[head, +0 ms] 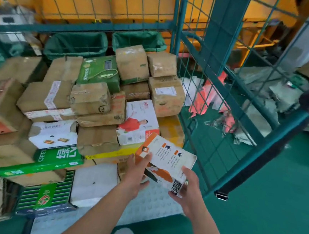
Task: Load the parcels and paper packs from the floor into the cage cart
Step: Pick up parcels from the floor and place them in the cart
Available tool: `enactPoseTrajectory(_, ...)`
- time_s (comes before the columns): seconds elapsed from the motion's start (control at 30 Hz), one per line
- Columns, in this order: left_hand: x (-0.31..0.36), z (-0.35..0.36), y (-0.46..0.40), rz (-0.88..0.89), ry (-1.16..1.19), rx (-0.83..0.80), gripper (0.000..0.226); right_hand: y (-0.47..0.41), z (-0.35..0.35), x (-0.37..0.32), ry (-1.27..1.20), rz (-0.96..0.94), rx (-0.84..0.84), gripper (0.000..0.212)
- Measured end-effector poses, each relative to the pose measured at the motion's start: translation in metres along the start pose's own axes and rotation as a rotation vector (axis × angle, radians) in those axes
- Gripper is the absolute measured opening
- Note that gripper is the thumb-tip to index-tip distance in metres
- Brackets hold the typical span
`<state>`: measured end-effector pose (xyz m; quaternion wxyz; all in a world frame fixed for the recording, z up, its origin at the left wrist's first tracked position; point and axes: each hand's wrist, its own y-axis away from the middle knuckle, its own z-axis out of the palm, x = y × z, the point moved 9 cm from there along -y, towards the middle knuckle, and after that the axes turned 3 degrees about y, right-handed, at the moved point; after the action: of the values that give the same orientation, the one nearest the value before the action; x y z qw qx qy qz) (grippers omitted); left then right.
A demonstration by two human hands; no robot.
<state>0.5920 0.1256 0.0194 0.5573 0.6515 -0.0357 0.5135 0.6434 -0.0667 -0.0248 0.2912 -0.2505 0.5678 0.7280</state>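
White-and-orange printed box (165, 162) sits in both my grips, left hand (135, 175) and right hand (186, 194) curled round its near end, above the cage cart's (216, 36) front edge. Risk: stacked parcels (99, 109) lean; careless placement may topple them.

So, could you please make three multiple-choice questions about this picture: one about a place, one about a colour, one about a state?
1. Where is the white and orange box?
A. on the floor outside the cart
B. in both hands, at the cart's open side
C. on top of the pile

2. What colour is the cart's frame?
A. red
B. teal green
C. white

3. How is the left hand?
A. hanging free
B. closed in a fist
C. gripping the box

Answers:
1 B: the left hand and the right hand hold it in the air by its near end.
2 B: bars and mesh are teal green.
3 C: its thumb and fingers clasp the box's left side.
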Motion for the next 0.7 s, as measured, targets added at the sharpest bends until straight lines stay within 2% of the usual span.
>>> enactPoseTrajectory(0.07,-0.001,0.003,-0.004,0.005,0.007,0.001,0.095,-0.009,-0.001,-0.003,-0.011,0.012,0.009,0.053)
enactPoseTrajectory(0.13,0.003,0.008,-0.012,0.02,-0.028,-0.003,0.106,-0.021,0.002,-0.009,-0.033,0.028,0.009,0.048)
enactPoseTrajectory(0.2,0.01,0.018,-0.021,0.029,-0.067,-0.013,0.112,-0.036,0.004,-0.013,-0.039,0.052,0.016,0.053)
enactPoseTrajectory(0.37,0.025,0.042,-0.059,-0.003,-0.081,-0.014,0.077,-0.073,0.006,-0.03,-0.059,0.056,0.043,0.059)
enactPoseTrajectory(0.47,0.033,0.068,-0.089,-0.043,-0.119,-0.079,0.07,-0.102,0.006,-0.046,-0.033,0.044,0.089,0.082)
enactPoseTrajectory(0.53,0.035,0.085,-0.109,-0.064,-0.157,-0.117,0.077,-0.118,0.012,-0.051,-0.009,0.074,0.08,0.099)
enactPoseTrajectory(0.7,0.051,0.129,-0.173,-0.104,-0.284,-0.213,0.085,-0.17,0.029,-0.074,-0.011,0.129,0.092,0.114)
